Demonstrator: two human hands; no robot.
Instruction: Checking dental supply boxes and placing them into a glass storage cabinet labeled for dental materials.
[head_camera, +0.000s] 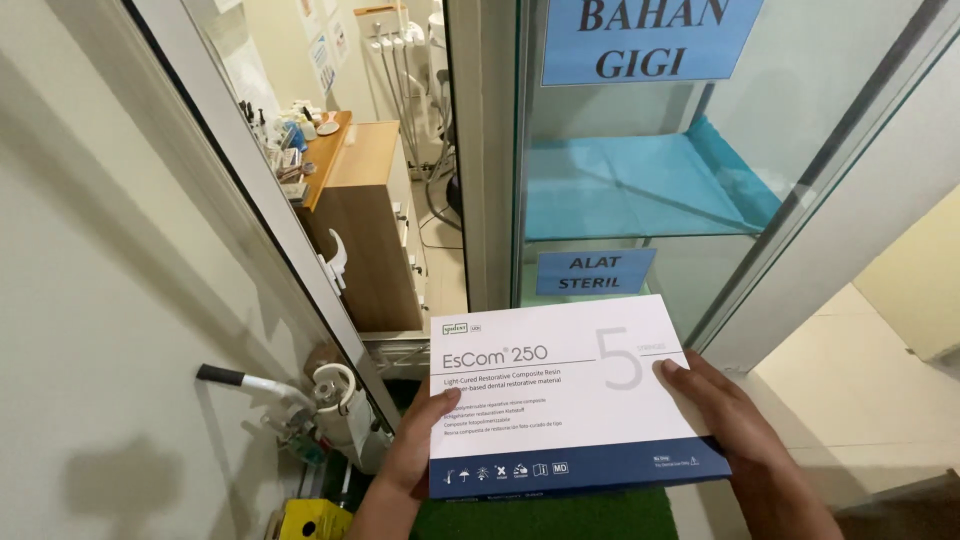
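Observation:
A flat white box (560, 385) with a dark blue strip along its near edge is held level in front of me with both hands. My left hand (418, 445) grips its left side, thumb on top. My right hand (725, 410) grips the right side, fingers lying over the lid. The box is just in front of a glass cabinet (640, 180) whose shelf is lined with blue cloth (620, 185). Blue paper labels (595, 270) are stuck on the glass.
A white wall (100, 300) is close on my left, with a black-tipped handle (240, 380) and a white tool by it. Beyond stand a wooden drawer unit (365, 220) with small items on top and dental equipment hoses (400, 70). Green matting (550, 515) lies below.

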